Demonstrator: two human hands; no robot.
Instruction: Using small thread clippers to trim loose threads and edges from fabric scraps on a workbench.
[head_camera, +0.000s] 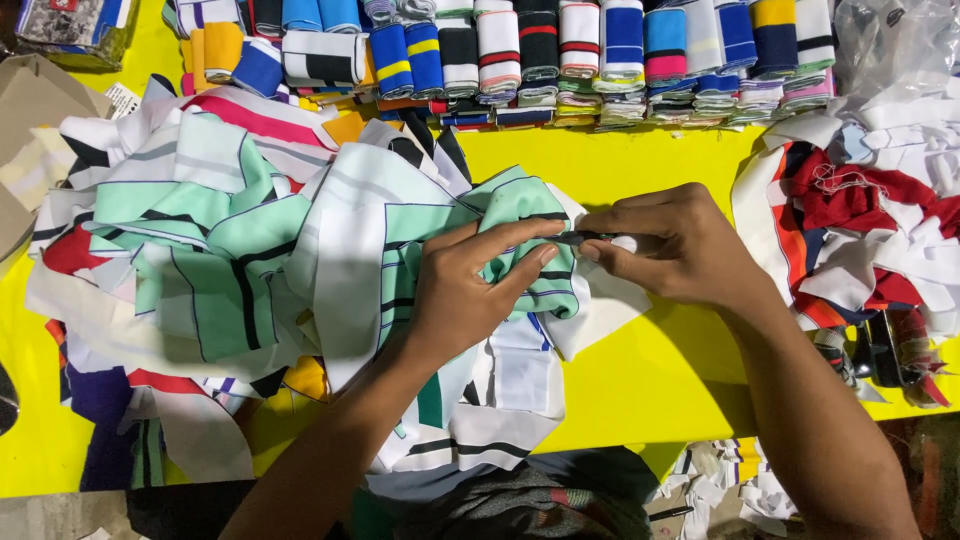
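- Nearest the camera, dark patterned clothing (520, 505) is seen at the bottom edge, with two bare forearms rising from it over a yellow table (660, 370).
- A mint-green striped fabric piece (525, 235) is pinched by the left hand (470, 295), thumb and fingers closed on its bunched right-hand end.
- A small dark tool (590, 238), too slender to be identified, is gripped by the right hand (680, 245) between closed fingertips; its long axis is laid roughly left to right, its tip pointed at the fabric.
- The held fabric is found immediately left of the tool tip, touching or almost touching it; the two hands are nearly met at the table's centre, neither clearly nearer.
- A heap of mint, white and striped offcuts (220, 260) is spread to the left, continuous with the held piece.
- Folded striped knit bands (560, 55) are ranged in a row along the far edge.
- Red, white and orange scraps (860, 230) are piled at the right, well apart from the hands.
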